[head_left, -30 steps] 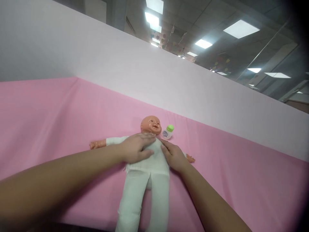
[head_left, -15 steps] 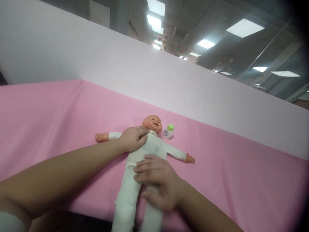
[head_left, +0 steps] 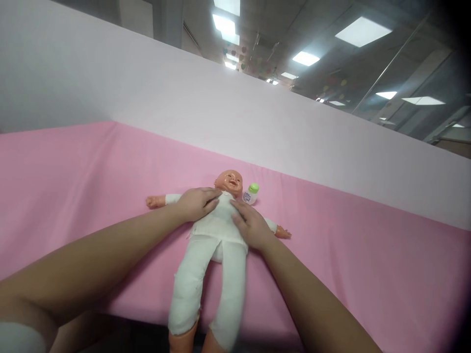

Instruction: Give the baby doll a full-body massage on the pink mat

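A small translucent bottle with a bright green cap and dark printing (head_left: 249, 197) is just beside the head of the bald, smiling baby doll in white cloth (head_left: 222, 223), on the right-hand side. The smooth pink sheet (head_left: 316, 255) lies under both, with shallow folds, and a plain white upright panel (head_left: 235, 113) runs behind its far edge. Above the panel are a grey ceiling and square lit lamps (head_left: 364, 31). The bare left hand (head_left: 198, 203) and bare right hand (head_left: 253, 225) cover the two sides of the doll's chest and the roots of its arms.

The doll lies on its back, head toward the panel and legs toward the person, its long axis running away from the person with the feet end slightly to the left. Its arms are spread out sideways, its face turned a little to the right, and its lower legs reach the sheet's near edge.

Its head and hands are shiny, peach-coloured and seemingly plastic; the top and trousers are white, wrinkled at the knees. Both hands rest with fingers extended and loosely together, gripping nothing; how firmly they press, I cannot tell.
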`<state>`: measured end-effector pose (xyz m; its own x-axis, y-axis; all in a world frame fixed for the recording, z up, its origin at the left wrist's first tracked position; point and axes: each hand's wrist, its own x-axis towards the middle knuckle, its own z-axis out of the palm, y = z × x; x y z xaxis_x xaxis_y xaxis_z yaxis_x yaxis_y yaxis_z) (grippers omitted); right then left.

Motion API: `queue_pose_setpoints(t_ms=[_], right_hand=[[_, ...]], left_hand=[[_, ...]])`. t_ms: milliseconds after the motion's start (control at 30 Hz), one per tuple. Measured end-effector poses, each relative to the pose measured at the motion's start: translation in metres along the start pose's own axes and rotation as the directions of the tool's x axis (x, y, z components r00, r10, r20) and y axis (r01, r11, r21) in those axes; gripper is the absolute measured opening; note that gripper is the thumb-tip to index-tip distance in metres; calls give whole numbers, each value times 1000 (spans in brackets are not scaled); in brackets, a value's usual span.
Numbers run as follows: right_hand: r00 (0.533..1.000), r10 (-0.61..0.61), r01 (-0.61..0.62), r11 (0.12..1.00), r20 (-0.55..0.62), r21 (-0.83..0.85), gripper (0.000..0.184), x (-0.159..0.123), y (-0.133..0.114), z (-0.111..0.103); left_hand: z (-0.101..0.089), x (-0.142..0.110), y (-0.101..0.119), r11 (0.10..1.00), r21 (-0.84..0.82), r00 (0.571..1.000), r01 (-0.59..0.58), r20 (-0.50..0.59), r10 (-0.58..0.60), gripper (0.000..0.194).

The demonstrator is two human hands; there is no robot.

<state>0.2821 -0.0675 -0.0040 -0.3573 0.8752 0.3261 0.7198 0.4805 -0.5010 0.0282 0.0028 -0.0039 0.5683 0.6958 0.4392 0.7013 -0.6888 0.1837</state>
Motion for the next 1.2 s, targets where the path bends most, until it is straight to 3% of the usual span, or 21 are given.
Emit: queue_pose_setpoints(t_ms=[100, 233, 333, 400, 467, 533, 633, 667, 733, 800, 867, 967, 1067, 1200], right_hand=[[997, 71, -69, 997, 37, -45, 51, -2, 6, -11], [973, 212, -187, 956, 90, -227, 54, -7, 22, -26], [934, 350, -314, 900, 71, -303, 55, -8, 42, -37], [896, 437, -403, 872, 73, -279, 54, -9, 56, -46], [858, 504, -468, 846, 98, -254, 53, -10, 68, -56], [834, 536, -494, 831, 132, -255, 51, -12, 78, -65], [824, 544, -498, 828, 158, -257, 46, -15, 90, -74], [824, 545, -499, 828, 158, -254, 45, -16, 93, -75], [821, 551, -509, 825, 150, -247, 46, -16, 98, -76], [808, 572, -532, 812, 143, -239, 56, -16, 102, -76], [794, 592, -558, 800, 139, -220, 69, -16, 107, -77], [792, 587, -577, 810, 167, -107, 75, -18, 113, -79], [840, 502, -540, 814, 209, 215, 64, -21, 116, -76], [891, 438, -406, 653, 118, 640, 58, -21, 123, -62]], left_hand=[[-5, -3, -4, 999, 26, 996, 31, 83, -33, 51], [-10, -9, -17, 994, 70, 975, 89, 197, -101, 51], [-18, -13, -33, 987, 107, 969, 123, 203, -142, 47], [-28, -16, -47, 968, 144, 959, 206, 168, -229, 47], [-40, -19, -64, 937, 141, 923, 319, 177, -341, 50], [-54, -26, -84, 907, 75, 871, 415, 257, -420, 57], [-66, -38, -114, 793, -89, 752, 602, 396, -527, 83], [-68, -41, -124, 778, -129, 748, 615, 407, -524, 86], [-68, -47, -141, 803, -152, 788, 576, 363, -497, 90], [-66, -50, -152, 823, -130, 809, 554, 318, -494, 92], [-63, -51, -158, 817, -95, 803, 568, 280, -526, 89], [-60, -50, -156, 809, -76, 796, 583, 252, -550, 70], [-59, -47, -148, 788, -104, 788, 607, 213, -578, 56], [-56, -41, -132, 720, -335, 780, 608, 83, -620, 45]])
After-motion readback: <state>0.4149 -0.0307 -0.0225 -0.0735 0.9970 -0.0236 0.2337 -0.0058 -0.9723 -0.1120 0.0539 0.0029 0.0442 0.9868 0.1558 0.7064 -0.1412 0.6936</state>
